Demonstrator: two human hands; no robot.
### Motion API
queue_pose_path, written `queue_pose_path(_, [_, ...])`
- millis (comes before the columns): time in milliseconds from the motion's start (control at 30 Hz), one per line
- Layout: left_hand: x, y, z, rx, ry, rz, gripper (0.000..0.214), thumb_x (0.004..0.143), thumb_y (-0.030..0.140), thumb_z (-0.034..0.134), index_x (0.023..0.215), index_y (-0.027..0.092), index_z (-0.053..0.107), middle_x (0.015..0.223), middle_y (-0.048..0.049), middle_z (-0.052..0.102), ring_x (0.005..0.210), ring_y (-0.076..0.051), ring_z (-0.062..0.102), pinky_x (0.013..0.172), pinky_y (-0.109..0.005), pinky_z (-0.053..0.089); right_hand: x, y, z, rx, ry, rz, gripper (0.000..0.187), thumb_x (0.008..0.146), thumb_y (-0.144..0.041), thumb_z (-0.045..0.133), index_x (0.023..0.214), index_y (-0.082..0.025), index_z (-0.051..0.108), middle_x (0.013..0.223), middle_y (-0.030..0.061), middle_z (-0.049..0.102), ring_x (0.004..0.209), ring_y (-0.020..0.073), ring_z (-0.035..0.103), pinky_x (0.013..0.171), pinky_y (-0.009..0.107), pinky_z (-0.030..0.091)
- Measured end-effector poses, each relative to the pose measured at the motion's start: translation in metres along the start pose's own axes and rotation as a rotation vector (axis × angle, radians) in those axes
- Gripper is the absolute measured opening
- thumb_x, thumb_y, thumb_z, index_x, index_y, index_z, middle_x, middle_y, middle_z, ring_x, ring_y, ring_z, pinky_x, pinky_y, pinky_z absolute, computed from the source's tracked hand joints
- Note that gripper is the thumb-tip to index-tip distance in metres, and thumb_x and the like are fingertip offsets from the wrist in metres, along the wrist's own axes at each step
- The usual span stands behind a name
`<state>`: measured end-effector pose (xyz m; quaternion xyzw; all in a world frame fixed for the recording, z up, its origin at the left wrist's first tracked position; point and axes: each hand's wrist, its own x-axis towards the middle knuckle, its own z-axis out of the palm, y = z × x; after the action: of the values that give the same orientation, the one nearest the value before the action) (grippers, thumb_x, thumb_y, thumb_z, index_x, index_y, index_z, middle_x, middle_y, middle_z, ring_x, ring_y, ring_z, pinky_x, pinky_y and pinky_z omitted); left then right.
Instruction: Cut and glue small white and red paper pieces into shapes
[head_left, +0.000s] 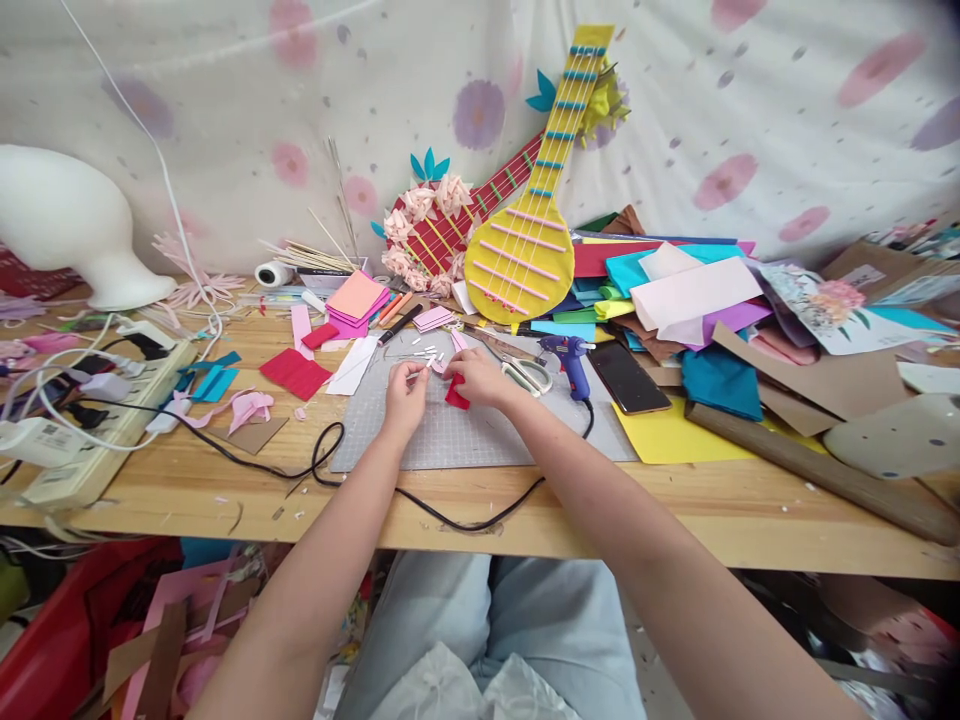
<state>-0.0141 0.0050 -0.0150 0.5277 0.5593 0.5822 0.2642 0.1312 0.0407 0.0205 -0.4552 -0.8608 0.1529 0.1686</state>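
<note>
Above the grey gridded cutting mat [420, 445], my two hands are close together. My left hand [406, 395] is closed in a pinch, with a small white stick [430, 361] at its fingertips. Several more short white sticks [427, 350] lie just beyond it. My right hand [481, 378] curls its fingers over a piece of red paper [457, 393], which shows beneath them. A pale pink strip [458, 341] lies by its fingertips. To the right are white-handled scissors [527, 376] and a blue glue gun [568, 362].
A black phone [628, 377] lies right of the mat, near piled coloured paper [697, 290]. A yellow paper lute [520, 262] and a red one [435, 245] lean at the back. A black cord [465, 527] crosses the front; a power strip [105, 440] sits left.
</note>
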Motion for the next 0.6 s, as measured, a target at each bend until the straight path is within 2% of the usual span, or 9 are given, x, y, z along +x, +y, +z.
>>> queue_pose_path(100, [0.002, 0.001, -0.003, -0.046, -0.036, -0.033, 0.008, 0.078, 0.025, 0.049, 0.079, 0.017, 0.051, 0.075, -0.001, 0.053, 0.07, -0.011, 0.051, 0.07, -0.024, 0.043, -0.003, 0.004, -0.003, 0.043, -0.023, 0.004, 0.009, 0.066, -0.014, 0.06, 0.073, -0.017, 0.065, 0.095, 0.0076, 0.059, 0.096, 0.0217, 0.049, 0.084, 0.031, 0.037])
queue_pose_path(233, [0.0, 0.006, -0.006, -0.057, -0.184, -0.015, 0.007, 0.077, 0.024, 0.048, 0.078, 0.018, 0.05, 0.065, 0.0017, 0.05, 0.061, -0.009, 0.046, 0.062, -0.022, 0.04, -0.02, 0.013, -0.006, 0.256, 0.004, 0.056, 0.009, 0.072, -0.017, 0.054, 0.077, -0.018, 0.061, 0.077, 0.0008, 0.061, 0.071, 0.013, 0.053, 0.068, 0.025, 0.038])
queue_pose_path(300, [-0.003, 0.009, -0.007, -0.038, -0.279, -0.007, 0.007, 0.076, 0.025, 0.049, 0.075, 0.018, 0.05, 0.062, 0.0026, 0.048, 0.057, -0.009, 0.044, 0.058, -0.022, 0.038, -0.029, 0.019, -0.005, 0.353, 0.014, 0.068, 0.01, 0.072, -0.019, 0.052, 0.078, -0.017, 0.06, 0.072, -0.0009, 0.06, 0.066, 0.0113, 0.052, 0.063, 0.024, 0.037])
queue_pose_path(467, [-0.008, 0.01, -0.006, -0.016, -0.509, -0.019, 0.01, 0.071, 0.027, 0.054, 0.071, 0.017, 0.051, 0.062, 0.0024, 0.051, 0.058, -0.009, 0.046, 0.057, -0.022, 0.037, -0.042, 0.026, 0.0, 0.437, 0.071, 0.146, 0.015, 0.074, -0.027, 0.051, 0.076, -0.016, 0.061, 0.072, 0.0002, 0.062, 0.066, 0.0118, 0.052, 0.063, 0.024, 0.038])
queue_pose_path(600, [-0.01, 0.007, -0.005, 0.0, -0.564, 0.001, 0.01, 0.072, 0.027, 0.054, 0.072, 0.017, 0.052, 0.063, 0.0016, 0.054, 0.058, -0.01, 0.048, 0.057, -0.022, 0.038, -0.041, 0.024, 0.005, 0.46, 0.118, 0.151, 0.018, 0.077, -0.03, 0.049, 0.077, -0.017, 0.061, 0.075, 0.0015, 0.064, 0.069, 0.0129, 0.054, 0.066, 0.025, 0.039])
